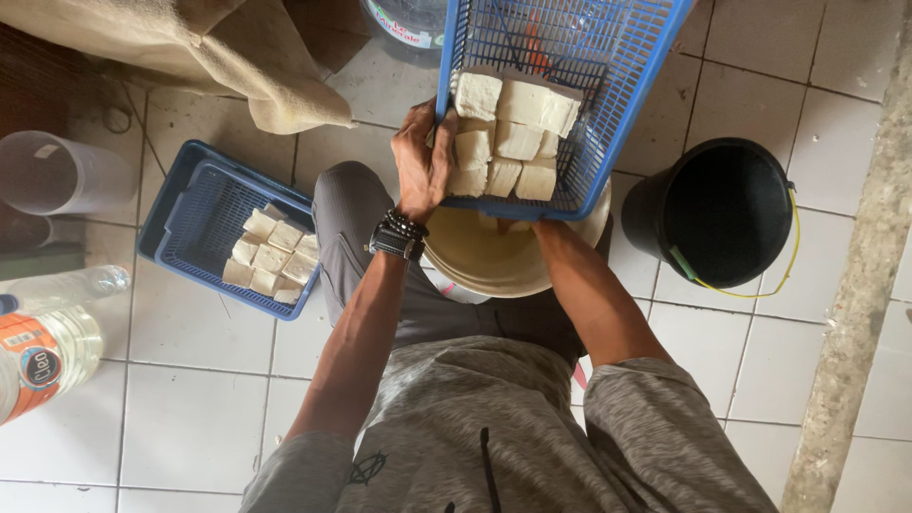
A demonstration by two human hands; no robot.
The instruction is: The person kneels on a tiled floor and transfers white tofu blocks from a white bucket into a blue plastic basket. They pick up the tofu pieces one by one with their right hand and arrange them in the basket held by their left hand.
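A blue plastic basket [616,133] is held tilted over a cream basin [480,261] of yellowish liquid. Several white tofu blocks [518,142] have slid to its lower edge. My left hand [421,161], with a black watch and beads at the wrist, grips the basket's near left rim, thumb against the blocks. My right forearm [584,285] runs under the basket's near edge, and the hand itself is hidden beneath it. My knees in grey shorts frame the basin.
A second blue basket [180,223] with several tofu blocks [271,256] sits on the tiled floor at left. A black bucket [731,214] stands at right. A clear jug [57,176], two bottles [57,323] and a beige cloth [247,57] lie left.
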